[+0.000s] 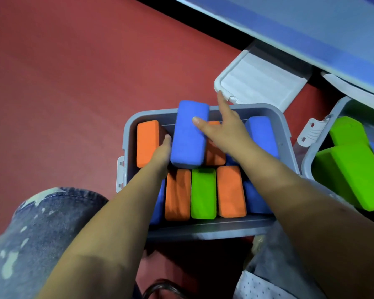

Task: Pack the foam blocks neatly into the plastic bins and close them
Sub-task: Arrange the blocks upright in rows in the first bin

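— Grip first: what holds the raised blue block [189, 132]?
— Both hands. The left hand [163, 151] presses against its left side from below, fingers tucked out of sight under it; the right hand [221, 130] lies spread over its right edge, thumb on the top face, forefinger pointing past the bin's far rim.
— And where is that block relative to the grey bin [203, 230]?
— Above the bin's far half, tilted, between an orange block [147, 143] on the left and another blue block [262, 137] on the right.
— The near half of the bin?
— A row stands on edge: orange, a green block [203, 194], orange, blue at both ends.
— Beyond the bin?
— Its lid [261, 83] lies on the red floor [63, 83] behind it. To the bin's right stands a second bin [307, 160] holding green blocks.
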`<state>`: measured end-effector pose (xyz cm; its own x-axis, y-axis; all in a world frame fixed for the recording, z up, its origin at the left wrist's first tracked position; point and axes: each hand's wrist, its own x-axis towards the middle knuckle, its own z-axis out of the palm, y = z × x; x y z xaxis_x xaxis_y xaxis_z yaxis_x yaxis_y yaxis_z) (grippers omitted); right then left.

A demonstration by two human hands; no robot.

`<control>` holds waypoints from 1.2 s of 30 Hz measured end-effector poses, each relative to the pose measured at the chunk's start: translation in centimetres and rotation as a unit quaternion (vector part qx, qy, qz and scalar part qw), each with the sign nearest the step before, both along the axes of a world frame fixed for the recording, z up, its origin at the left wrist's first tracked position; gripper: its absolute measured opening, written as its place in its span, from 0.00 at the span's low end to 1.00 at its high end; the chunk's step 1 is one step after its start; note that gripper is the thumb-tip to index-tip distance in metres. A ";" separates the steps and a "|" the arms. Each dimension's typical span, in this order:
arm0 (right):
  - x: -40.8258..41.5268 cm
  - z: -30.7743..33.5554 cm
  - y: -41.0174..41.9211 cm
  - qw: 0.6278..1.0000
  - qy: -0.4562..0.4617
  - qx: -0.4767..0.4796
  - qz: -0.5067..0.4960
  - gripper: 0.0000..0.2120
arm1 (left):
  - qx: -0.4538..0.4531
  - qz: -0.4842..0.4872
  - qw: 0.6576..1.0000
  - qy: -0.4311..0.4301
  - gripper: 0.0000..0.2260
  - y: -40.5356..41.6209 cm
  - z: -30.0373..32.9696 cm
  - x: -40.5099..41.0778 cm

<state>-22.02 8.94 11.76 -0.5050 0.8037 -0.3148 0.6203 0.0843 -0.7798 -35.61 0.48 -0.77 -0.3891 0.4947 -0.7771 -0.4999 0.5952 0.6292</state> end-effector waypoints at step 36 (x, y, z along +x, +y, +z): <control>3.9 -12.9 -0.4 0.921 -0.295 0.096 0.235 0.29 | -0.138 -0.222 0.810 0.525 0.24 -3.5 -1.2 -1.6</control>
<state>-18.07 8.57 -1.15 -0.5983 0.6090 -0.5208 0.7908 0.5537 -0.2610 -37.23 -3.05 -1.99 -0.7377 0.6315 -0.2388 0.5266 0.7595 0.3820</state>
